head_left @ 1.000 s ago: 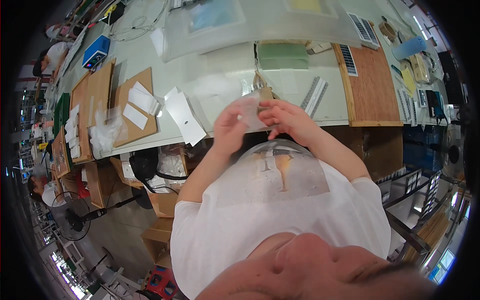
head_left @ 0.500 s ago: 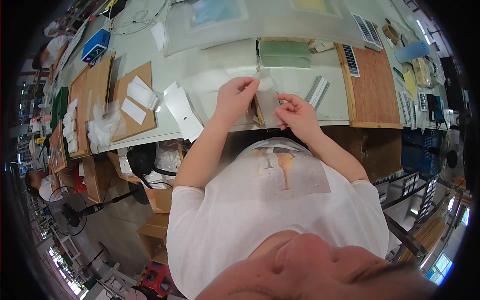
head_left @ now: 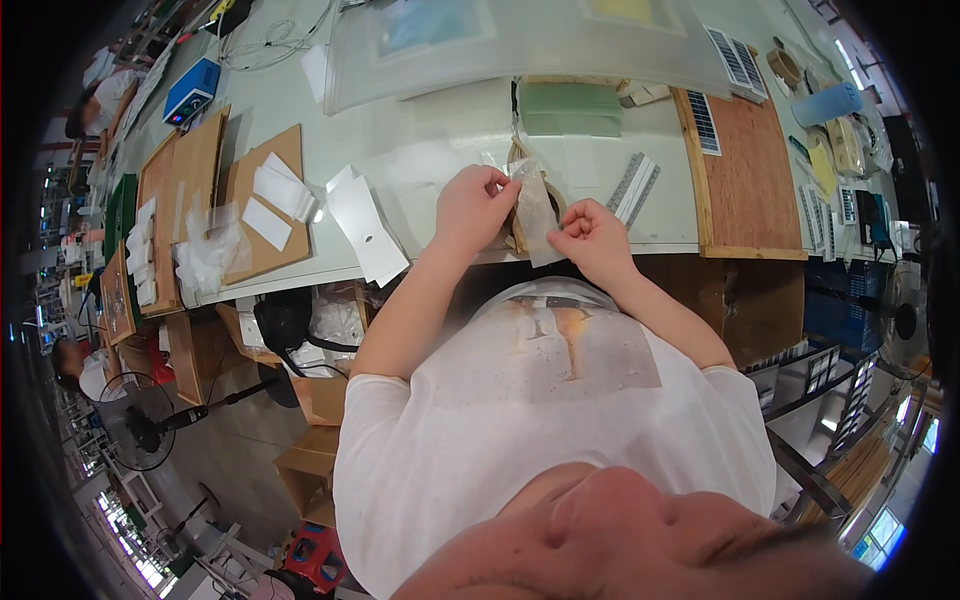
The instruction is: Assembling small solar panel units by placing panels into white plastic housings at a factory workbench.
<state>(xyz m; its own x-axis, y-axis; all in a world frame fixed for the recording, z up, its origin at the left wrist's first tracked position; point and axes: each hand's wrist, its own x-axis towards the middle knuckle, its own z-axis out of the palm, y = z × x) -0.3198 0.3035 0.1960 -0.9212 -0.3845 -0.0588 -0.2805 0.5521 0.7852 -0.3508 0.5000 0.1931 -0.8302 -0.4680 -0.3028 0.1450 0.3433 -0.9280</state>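
Close to the table's front edge, a thin translucent sheet (head_left: 537, 208) hangs between my two hands. My left hand (head_left: 472, 208) pinches its upper left edge between thumb and fingers. At its lower right edge, my right hand (head_left: 594, 238) is closed with thumb and fingertips pressed together on the sheet. Behind the sheet shows a brown curved edge (head_left: 519, 238) of a thing mostly hidden, so its kind cannot be told. A pale green stack of flat pieces (head_left: 570, 110) lies just beyond my hands.
White die-cut cards (head_left: 366, 228) lie left of my hands, beside a cardboard sheet (head_left: 262, 255) bearing white pieces. Scale-marked strips (head_left: 634, 190) and a wooden board (head_left: 745, 180) lie to the right. A translucent plastic cover (head_left: 540, 50) spans the far side.
The sheet has shifted slightly down and now looks more crinkled. My right hand has moved a little up, its fingers drawn closer together. My left hand stays nearly in place.
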